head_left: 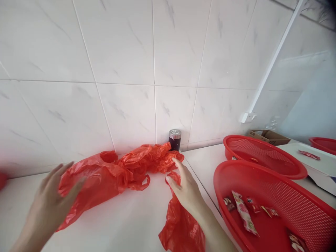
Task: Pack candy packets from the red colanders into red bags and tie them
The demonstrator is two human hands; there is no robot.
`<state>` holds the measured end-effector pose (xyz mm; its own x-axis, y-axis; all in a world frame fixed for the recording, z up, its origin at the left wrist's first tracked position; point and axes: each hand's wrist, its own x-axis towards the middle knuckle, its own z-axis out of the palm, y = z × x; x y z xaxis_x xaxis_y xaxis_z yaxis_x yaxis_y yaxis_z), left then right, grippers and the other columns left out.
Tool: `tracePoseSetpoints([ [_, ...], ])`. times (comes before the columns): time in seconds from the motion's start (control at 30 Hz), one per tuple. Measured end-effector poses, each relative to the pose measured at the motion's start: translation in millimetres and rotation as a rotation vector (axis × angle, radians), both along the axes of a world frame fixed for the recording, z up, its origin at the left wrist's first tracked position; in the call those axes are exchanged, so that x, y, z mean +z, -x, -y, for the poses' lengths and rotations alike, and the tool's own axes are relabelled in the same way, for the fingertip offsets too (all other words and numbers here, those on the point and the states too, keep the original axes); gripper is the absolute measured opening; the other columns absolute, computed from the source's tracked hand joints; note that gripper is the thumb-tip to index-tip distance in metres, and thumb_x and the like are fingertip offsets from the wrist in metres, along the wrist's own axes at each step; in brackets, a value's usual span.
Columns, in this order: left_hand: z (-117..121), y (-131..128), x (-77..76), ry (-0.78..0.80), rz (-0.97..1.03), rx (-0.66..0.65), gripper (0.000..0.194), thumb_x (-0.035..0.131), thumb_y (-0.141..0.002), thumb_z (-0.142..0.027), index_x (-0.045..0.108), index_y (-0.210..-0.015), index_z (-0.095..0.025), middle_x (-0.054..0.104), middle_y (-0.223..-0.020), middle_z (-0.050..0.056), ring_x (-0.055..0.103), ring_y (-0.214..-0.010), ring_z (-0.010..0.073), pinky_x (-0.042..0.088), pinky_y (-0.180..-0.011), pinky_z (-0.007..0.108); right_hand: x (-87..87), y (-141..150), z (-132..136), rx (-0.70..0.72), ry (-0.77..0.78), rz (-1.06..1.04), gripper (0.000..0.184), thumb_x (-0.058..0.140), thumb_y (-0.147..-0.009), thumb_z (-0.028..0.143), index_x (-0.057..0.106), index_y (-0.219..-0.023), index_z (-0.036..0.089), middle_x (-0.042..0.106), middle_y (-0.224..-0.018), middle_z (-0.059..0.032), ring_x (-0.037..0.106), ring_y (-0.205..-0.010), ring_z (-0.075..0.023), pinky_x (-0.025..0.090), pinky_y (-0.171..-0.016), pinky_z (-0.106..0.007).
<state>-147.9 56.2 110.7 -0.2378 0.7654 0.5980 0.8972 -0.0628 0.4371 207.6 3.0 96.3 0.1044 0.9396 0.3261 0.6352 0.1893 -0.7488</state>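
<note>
My left hand [52, 199] is open, its fingers spread and slightly blurred, at the left end of a crumpled red plastic bag [97, 176]. That bag lies along the white table by the wall, bunched up toward its right end, with a loop sticking out at the front. My right hand [185, 182] is also open, thumb and fingers apart. Beneath it and my forearm, a second red plastic bag [174, 218] hangs down toward the near side, partly hidden. Whether the right hand touches this bag, I cannot tell.
Behind the bags stands a dark jar with a silver lid [175, 140]. On the right, a red plastic basket [220, 182] holds several small wrapped snacks. Another red basket [265, 147], a cardboard box [270, 137] and a white tray [296, 148] sit beyond it. A tiled wall [126, 115] bounds the back.
</note>
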Motion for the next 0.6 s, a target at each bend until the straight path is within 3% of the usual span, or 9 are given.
tracePoseSetpoints([
  [0.07, 18, -43, -4.2, -0.064, -0.050, -0.267, 0.043, 0.051, -0.087, -0.050, 0.053, -0.126, -0.030, 0.049, -0.142, 0.007, 0.042, -0.133, 0.0311, 0.038, -0.107, 0.053, -5.5, -10, 24, -0.019, 0.049, 0.090, 0.048, 0.049, -0.090, 0.037, 0.043, -0.138, 0.032, 0.046, -0.140, -0.0057, 0.041, -0.131, -0.0233, 0.037, -0.106, -0.041],
  [0.13, 35, -89, -21.2, -0.036, -0.078, -0.530, 0.033, 0.051, -0.088, -0.044, 0.058, -0.119, -0.034, 0.050, -0.139, 0.004, 0.047, -0.128, 0.0273, 0.041, -0.105, 0.049, -19.1, -19, 44, -0.021, 0.159, 0.167, 0.044, 0.054, -0.086, 0.036, 0.053, -0.130, 0.031, 0.046, -0.139, -0.0079, 0.042, -0.130, -0.0280, 0.037, -0.105, -0.045],
  [0.2, 50, -130, -45.5, 0.201, -0.093, -0.725, 0.032, 0.052, -0.088, -0.042, 0.059, -0.118, -0.033, 0.056, -0.131, 0.006, 0.054, -0.120, 0.0262, 0.047, -0.099, 0.045, -37.9, -27, 62, 0.000, 0.274, 0.180, 0.048, 0.061, -0.080, 0.031, 0.056, -0.128, 0.031, 0.047, -0.137, -0.0087, 0.045, -0.126, -0.0312, 0.039, -0.102, -0.047],
  [0.27, 62, -161, -67.2, 0.493, -0.104, -0.784, 0.044, 0.056, -0.085, -0.038, 0.055, -0.128, -0.029, 0.059, -0.129, 0.009, 0.056, -0.118, 0.0281, 0.047, -0.098, 0.046, -57.0, -34, 76, 0.019, 0.320, 0.136, 0.052, 0.060, -0.075, 0.019, 0.057, -0.126, 0.031, 0.054, -0.127, -0.0078, 0.053, -0.117, -0.0287, 0.043, -0.098, -0.044],
  [0.33, 72, -181, -78.5, 0.663, -0.112, -0.825, 0.043, 0.058, -0.081, -0.030, 0.059, -0.124, -0.027, 0.063, -0.124, 0.008, 0.058, -0.113, 0.0285, 0.048, -0.095, 0.045, -71.1, -40, 85, 0.028, 0.286, 0.057, 0.051, 0.052, -0.074, 0.007, 0.061, -0.119, 0.028, 0.061, -0.114, -0.0057, 0.059, -0.106, -0.0228, 0.045, -0.094, -0.037],
  [0.4, 77, -189, -77.6, 0.708, -0.067, -0.889, 0.024, 0.054, -0.082, -0.026, 0.068, -0.101, -0.027, 0.067, -0.113, 0.005, 0.061, -0.104, 0.0257, 0.049, -0.091, 0.041, -77.7, -44, 89, 0.034, 0.209, -0.044, 0.046, 0.044, -0.075, 0.002, 0.064, -0.110, 0.025, 0.064, -0.106, -0.0043, 0.062, -0.100, -0.0183, 0.047, -0.091, -0.031],
  [0.47, 77, -188, -67.9, 0.740, 0.057, -0.924, 0.018, 0.050, -0.086, -0.032, 0.068, -0.084, -0.026, 0.068, -0.106, 0.003, 0.062, -0.099, 0.0233, 0.048, -0.090, 0.038, -77.5, -46, 90, 0.041, 0.134, -0.157, 0.042, 0.040, -0.078, 0.001, 0.064, -0.105, 0.023, 0.066, -0.105, -0.0038, 0.062, -0.099, -0.0163, 0.047, -0.090, -0.029],
  [0.53, 76, -182, -54.6, 0.795, 0.268, -0.867, 0.024, 0.050, -0.087, -0.044, 0.066, -0.093, -0.028, 0.066, -0.113, 0.004, 0.061, -0.106, 0.0237, 0.047, -0.094, 0.038, -72.8, -45, 89, 0.042, 0.071, -0.263, 0.041, 0.038, -0.080, 0.001, 0.064, -0.105, 0.021, 0.067, -0.106, -0.0038, 0.062, -0.101, -0.0155, 0.046, -0.091, -0.028],
  [0.6, 78, -175, -42.2, 0.832, 0.529, -0.770, 0.039, 0.048, -0.086, -0.055, 0.059, -0.114, -0.029, 0.059, -0.129, 0.005, 0.057, -0.116, 0.0256, 0.047, -0.097, 0.040, -66.4, -40, 90, 0.068, 0.031, -0.336, 0.042, 0.036, -0.081, 0.001, 0.065, -0.103, 0.021, 0.068, -0.103, -0.0031, 0.063, -0.097, -0.0147, 0.048, -0.087, -0.027],
])
